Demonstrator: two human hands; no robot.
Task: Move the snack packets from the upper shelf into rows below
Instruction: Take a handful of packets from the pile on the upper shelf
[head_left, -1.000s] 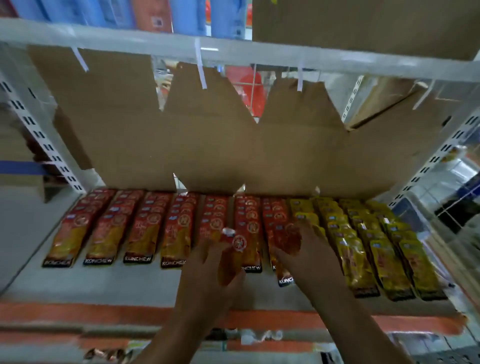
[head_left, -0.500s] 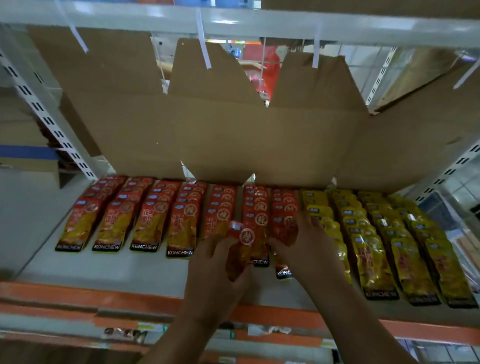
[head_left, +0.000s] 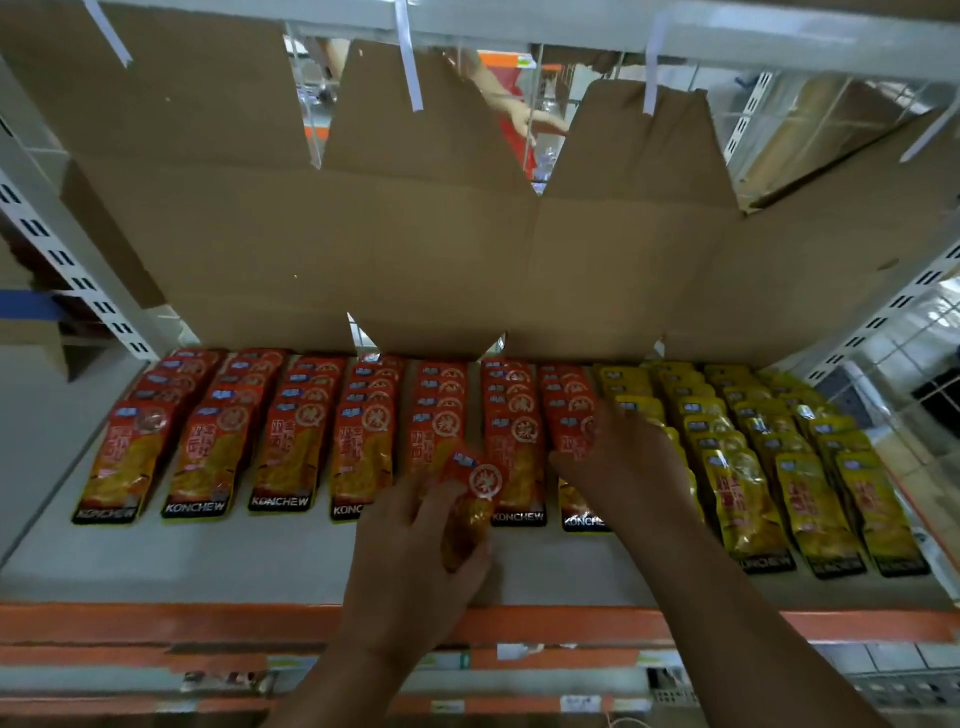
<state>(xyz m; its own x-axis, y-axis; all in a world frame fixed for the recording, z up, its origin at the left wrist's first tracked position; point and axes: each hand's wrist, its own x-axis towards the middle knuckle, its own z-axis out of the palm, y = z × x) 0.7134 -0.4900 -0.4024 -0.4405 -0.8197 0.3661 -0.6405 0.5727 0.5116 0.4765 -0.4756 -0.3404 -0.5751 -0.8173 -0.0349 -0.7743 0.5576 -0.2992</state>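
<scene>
Red packet (head_left: 471, 480) is in your left grip (head_left: 415, 545); fingers and thumb curl round its lower half and its top end pokes out past them; it has hardly shifted over the last second, and it hovers low over the front ends of the red rows (head_left: 519, 431) just beyond that grip, not yet laid down.

Just to the right, your right grip (head_left: 628, 467) lies flat and spread, holding nothing; it rests palm down on the last red row (head_left: 571, 410), where that meets the yellow rows (head_left: 779, 467).

The change is under that hand; the front packet (head_left: 582, 519) stuck out toward you a second ago, and its label now sits about level with its neighbour's; I judge you have been squaring that row rather than placing.

Further left of the left grip the remaining red rows lie overlapped and even; bare shelf (head_left: 234, 566) runs in front of them and cardboard (head_left: 415, 249) stands behind.

The held packet still needs a row, likely one of the two beneath it; I cannot tell which.
</scene>
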